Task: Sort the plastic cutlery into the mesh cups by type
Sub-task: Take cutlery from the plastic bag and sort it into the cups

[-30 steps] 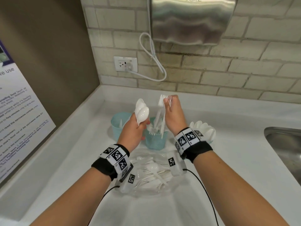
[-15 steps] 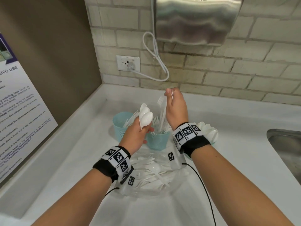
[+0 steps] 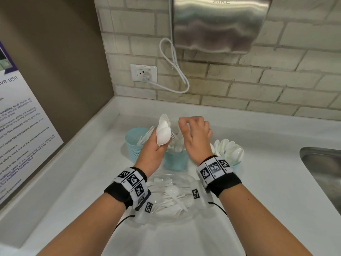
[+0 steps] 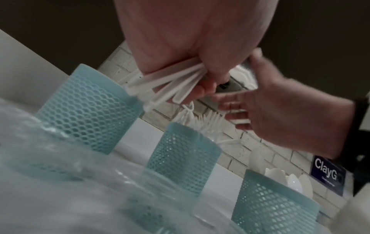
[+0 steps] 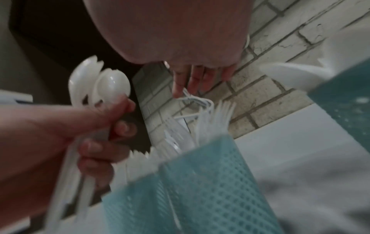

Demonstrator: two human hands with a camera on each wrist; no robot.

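Observation:
My left hand point(image 3: 156, 150) grips a bunch of white plastic spoons point(image 3: 163, 133) by their handles point(image 4: 176, 79), bowls up, between the left mesh cup point(image 3: 134, 145) and the middle mesh cup point(image 3: 176, 162). My right hand point(image 3: 193, 133) hovers above the middle cup with relaxed fingers point(image 5: 192, 79) and holds nothing. White forks point(image 5: 216, 117) stand in that cup, tines up. The left cup holds knives. The right mesh cup point(image 3: 236, 164) is full of spoons point(image 3: 228, 149). A clear bowl point(image 3: 186, 217) with several mixed cutlery pieces sits under my wrists.
The cups stand in a row on a white counter point(image 3: 88, 182) in a corner. A brick wall with a socket point(image 3: 144, 72) and a steel dryer point(image 3: 219, 24) is behind them. A steel sink point(image 3: 321, 174) lies to the right, a poster point(image 3: 20, 130) to the left.
My right hand has let go of the forks it held; they now stand in the middle cup and the hand is empty above it. The left hand still holds the spoons.

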